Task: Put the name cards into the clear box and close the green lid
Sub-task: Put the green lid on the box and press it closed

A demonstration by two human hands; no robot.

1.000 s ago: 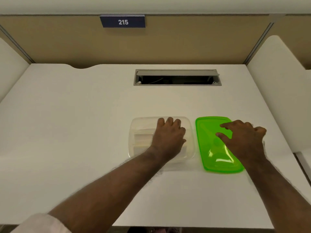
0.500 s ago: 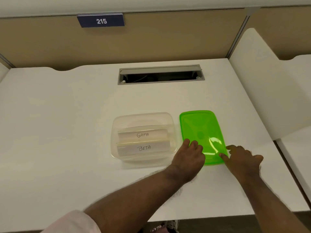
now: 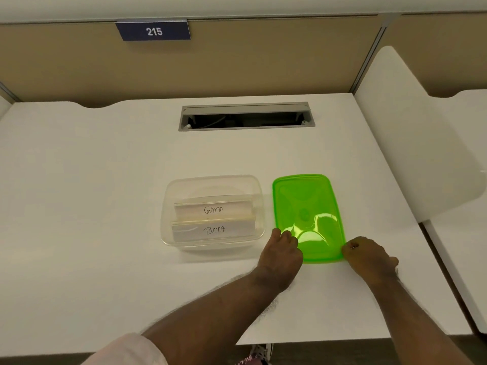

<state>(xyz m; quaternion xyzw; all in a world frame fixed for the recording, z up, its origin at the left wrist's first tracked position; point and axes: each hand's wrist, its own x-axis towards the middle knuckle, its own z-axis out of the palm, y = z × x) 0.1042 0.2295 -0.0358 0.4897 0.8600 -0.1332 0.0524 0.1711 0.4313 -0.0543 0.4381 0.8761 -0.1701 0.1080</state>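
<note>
The clear box (image 3: 168, 206) stands open on the white desk with two name cards inside, one marked GAMA (image 3: 213, 209) behind one marked BETA (image 3: 214, 229). Just to its right the green lid (image 3: 307, 206) lies flat on the desk. My left hand (image 3: 282, 255) rests at the lid's near left corner, fingertips on its edge. My right hand (image 3: 369, 255) touches the lid's near right corner with curled fingers. The lid still lies on the desk; whether either hand grips it is unclear.
A grey cable slot (image 3: 246, 116) is set into the white desk (image 3: 92, 193) behind the box. A brown partition with a sign reading 215 (image 3: 154, 31) closes the back. A white divider panel (image 3: 411, 133) rises on the right.
My left hand left the box, uncovering the cards, and went to the lid's near left corner. My right hand slid from on top of the lid to its near right corner.
</note>
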